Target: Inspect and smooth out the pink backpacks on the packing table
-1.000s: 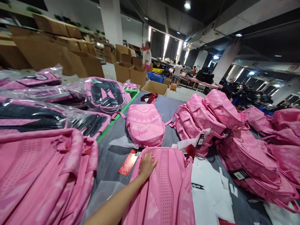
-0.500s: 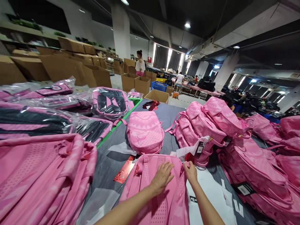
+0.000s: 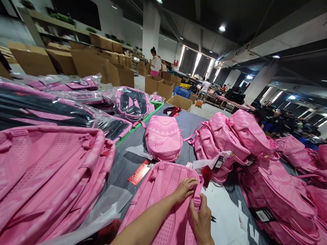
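Observation:
A pink backpack (image 3: 168,204) lies in front of me with its padded, perforated back panel and shoulder straps facing up. On the upper right of that panel rests my left hand (image 3: 184,190), fingers stretched out flat towards the strap edge. My right hand (image 3: 201,219) is closed around the right shoulder strap (image 3: 197,200) at its plastic buckle, thumb and fingers pinching it. Just beyond sits another pink backpack (image 3: 163,137), front side up. A red shiny tag (image 3: 138,173) lies left of the nearer backpack.
Pink backpacks are piled at left (image 3: 51,177) and right (image 3: 278,204). Plastic-wrapped backpacks (image 3: 131,102) lie beyond the left pile. White paper (image 3: 224,214) and a translucent bag (image 3: 109,207) flank the work. Cardboard boxes (image 3: 178,102) and a person (image 3: 155,63) are farther back.
My right hand has moved down along the right strap from near its top to the buckle. My left hand has shifted right across the panel. The view has turned slightly left.

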Tool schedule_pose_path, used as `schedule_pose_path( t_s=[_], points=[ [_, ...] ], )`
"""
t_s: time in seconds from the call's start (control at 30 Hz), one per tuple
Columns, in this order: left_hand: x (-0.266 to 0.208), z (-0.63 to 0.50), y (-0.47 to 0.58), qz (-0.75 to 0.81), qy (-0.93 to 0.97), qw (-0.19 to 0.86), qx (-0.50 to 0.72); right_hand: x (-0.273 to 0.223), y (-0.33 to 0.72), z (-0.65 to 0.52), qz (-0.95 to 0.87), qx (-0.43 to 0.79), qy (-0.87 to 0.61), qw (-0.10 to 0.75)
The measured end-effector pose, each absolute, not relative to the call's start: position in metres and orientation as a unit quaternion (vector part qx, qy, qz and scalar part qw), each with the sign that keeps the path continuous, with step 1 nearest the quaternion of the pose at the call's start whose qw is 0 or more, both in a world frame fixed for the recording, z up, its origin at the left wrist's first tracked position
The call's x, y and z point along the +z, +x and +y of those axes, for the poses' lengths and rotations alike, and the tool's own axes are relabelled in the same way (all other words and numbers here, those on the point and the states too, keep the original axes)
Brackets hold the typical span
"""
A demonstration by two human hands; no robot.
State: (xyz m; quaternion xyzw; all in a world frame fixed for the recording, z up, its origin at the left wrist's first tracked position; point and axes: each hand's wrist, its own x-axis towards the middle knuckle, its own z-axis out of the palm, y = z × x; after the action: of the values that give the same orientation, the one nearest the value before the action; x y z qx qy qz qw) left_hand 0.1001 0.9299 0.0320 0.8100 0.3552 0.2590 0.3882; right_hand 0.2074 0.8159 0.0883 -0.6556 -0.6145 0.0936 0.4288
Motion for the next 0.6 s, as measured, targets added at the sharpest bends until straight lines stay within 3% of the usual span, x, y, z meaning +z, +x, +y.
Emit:
schedule_pose_path(
  t_s=[0.3, 0.47, 0.6],
  points=[
    [0.047, 0.923, 0.113, 0.342, 0.81, 0.378, 0.291, 0.092, 0.224, 0.794, -0.544, 0.161, -0.696, 0.441],
    [0.069, 0.93, 0.119, 0.131, 0.937, 0.22, 0.236, 0.108, 0.236, 0.806, -0.559, 0.163, -0.688, 0.433],
    [0.085, 0.94, 0.125, 0.158, 0.956, 0.107, 0.221, 0.128, 0.247, 0.822, -0.518, 0.199, -0.707, 0.437]
  ],
)
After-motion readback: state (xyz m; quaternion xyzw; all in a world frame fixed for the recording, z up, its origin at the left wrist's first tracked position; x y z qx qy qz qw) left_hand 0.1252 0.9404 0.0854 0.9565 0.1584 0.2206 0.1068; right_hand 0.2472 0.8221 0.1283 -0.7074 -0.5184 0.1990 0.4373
